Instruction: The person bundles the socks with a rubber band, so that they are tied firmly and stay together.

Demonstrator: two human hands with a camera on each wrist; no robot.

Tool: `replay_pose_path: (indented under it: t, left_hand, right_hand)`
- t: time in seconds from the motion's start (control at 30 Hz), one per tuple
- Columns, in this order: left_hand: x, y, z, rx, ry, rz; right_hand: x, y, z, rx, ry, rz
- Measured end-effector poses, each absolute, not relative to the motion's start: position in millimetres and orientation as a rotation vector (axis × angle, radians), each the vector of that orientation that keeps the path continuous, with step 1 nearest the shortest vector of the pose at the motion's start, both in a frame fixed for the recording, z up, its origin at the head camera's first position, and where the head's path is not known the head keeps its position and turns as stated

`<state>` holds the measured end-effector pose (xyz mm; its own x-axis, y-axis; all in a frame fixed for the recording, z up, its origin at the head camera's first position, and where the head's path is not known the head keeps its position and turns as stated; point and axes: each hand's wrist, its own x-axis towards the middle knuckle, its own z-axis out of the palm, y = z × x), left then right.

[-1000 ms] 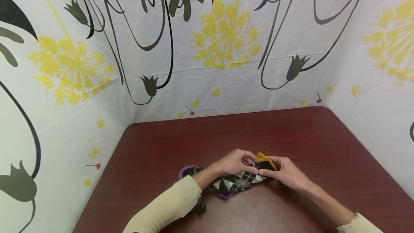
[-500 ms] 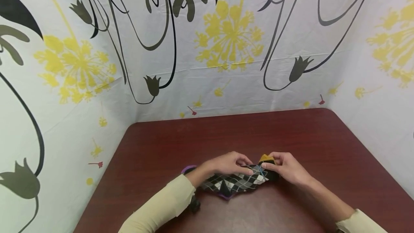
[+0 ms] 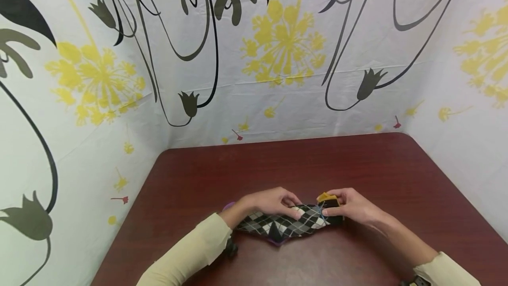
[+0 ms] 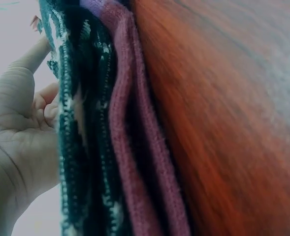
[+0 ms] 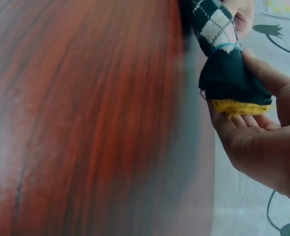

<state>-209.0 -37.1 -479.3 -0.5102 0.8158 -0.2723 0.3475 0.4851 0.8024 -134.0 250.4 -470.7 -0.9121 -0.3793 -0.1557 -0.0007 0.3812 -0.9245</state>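
Note:
A bundle of socks (image 3: 285, 223) lies across the table in front of me. The outer one has a black, grey and white argyle pattern; purple knit (image 4: 125, 98) shows along its edge and yellow knit (image 5: 238, 107) at the cuff end. Around it near the dark cuff (image 5: 228, 76) runs a thin blue band (image 3: 320, 211). With my right hand (image 3: 355, 206) I grip the cuff end, thumb in front and fingers behind. My left hand (image 3: 270, 201) holds the upper edge farther left, thumb on the argyle side. Its fingertips are partly hidden behind the socks.
The reddish-brown wooden table (image 3: 222, 167) extends beyond the hands. White cloth (image 3: 246, 114) with flower prints hangs around its back and sides. A small dark object (image 3: 231, 248) shows under my left sleeve (image 3: 190, 248).
My left hand has moved left along the socks, away from the cuff. The blue band around them has come into view. My right hand stays at the cuff end, where less yellow shows.

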Motion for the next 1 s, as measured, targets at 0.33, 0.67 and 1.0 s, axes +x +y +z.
replay_pose_path:
  t: [0.33,0.67,1.0]
  left_hand:
    - [-208.9,-62.9,-472.0,0.976,2.164,0.722]
    - [-214.0,-103.8,-468.6,0.958,2.214,0.632]
    - [-213.8,-142.3,-466.2,0.901,2.256,0.667]
  right_hand:
    - [-132.2,250.8,-468.0,-0.177,2.398,-1.515]
    - [-135.2,256.4,-468.7,-0.098,2.466,-1.456]
    - [-136.0,265.0,-468.7,-0.085,2.382,-1.483]
